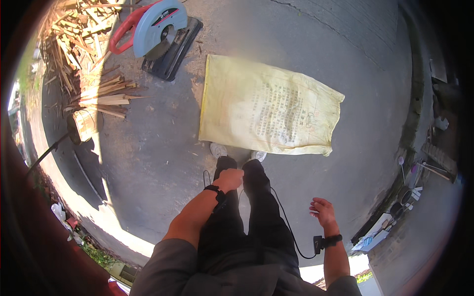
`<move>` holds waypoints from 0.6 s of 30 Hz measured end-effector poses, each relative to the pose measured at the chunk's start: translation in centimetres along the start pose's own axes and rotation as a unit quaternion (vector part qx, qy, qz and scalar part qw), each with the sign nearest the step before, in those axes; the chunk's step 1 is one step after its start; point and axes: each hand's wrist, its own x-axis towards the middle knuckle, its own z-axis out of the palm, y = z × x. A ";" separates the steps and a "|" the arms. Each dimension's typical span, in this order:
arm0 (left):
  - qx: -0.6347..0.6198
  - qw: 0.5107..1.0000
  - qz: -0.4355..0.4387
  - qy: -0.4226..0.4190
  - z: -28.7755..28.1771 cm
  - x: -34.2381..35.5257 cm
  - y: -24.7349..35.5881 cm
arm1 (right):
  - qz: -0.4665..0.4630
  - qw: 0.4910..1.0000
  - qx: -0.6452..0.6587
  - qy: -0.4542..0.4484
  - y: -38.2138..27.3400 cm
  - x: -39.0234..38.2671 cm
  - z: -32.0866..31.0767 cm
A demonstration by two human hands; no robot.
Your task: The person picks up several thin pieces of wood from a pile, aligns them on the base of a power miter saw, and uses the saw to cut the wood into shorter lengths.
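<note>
A flattened pale yellow woven sack (232,98) with printing lies on the grey ground just beyond my white shoes (218,149). My left hand (230,178) hangs over my dark trousers with its fingers curled closed; what it holds, if anything, is hidden. Out to the right of my legs, my right hand (322,211) is open with slightly bent fingers and nothing in it, short of the sack. Each wrist has a black strapped device, and a black cable runs beside my legs.
A red and grey cut-off saw (160,27) stands beyond the sack at upper left. Wood offcuts (66,37) are piled left of it, with a bundle of split sticks (101,98) and a short log (85,126) nearer. Assorted items (382,229) line the right edge.
</note>
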 end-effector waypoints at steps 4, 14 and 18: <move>-0.056 0.994 -0.044 0.082 -0.8 -6.7 -2.0 | -0.017 0.996 -0.075 -0.044 -2.0 0.7 0.9; -0.189 0.975 -0.071 0.096 3.1 -20.1 -1.0 | 0.005 0.925 -0.346 -0.156 -3.3 -0.8 4.7; -0.203 0.969 -0.070 0.122 8.1 -24.8 -3.0 | -0.002 0.854 -0.491 -0.174 -4.9 -3.8 8.4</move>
